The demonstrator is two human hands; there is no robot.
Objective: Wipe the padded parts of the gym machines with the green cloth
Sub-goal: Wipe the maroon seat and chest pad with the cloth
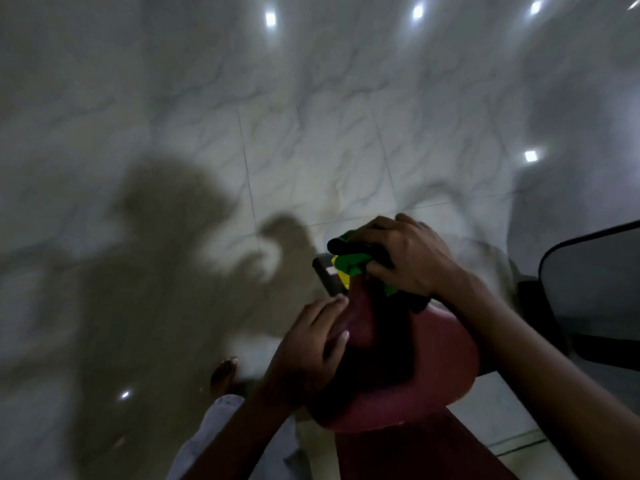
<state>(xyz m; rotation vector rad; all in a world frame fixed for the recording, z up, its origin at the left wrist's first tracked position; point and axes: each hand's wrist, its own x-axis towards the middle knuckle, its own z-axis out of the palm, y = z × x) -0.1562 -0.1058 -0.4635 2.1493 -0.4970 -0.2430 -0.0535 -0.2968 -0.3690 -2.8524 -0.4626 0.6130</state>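
Head view | green cloth (351, 263): bunched under right hand (405, 258), fingers curled round it, atop front tip of maroon padded seat (440, 362) | left hand (311, 344): fingers straight, resting on seat's left side, below cloth | marble-tiled floor (311, 133) beneath.

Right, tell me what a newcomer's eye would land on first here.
Low and right of centre, the right hand grips a bright green cloth against a black handle, just above a rounded maroon padded seat. The left hand rests on the seat's left edge. Behind them, a large dark shadow of the person spreads over the glossy marble floor.
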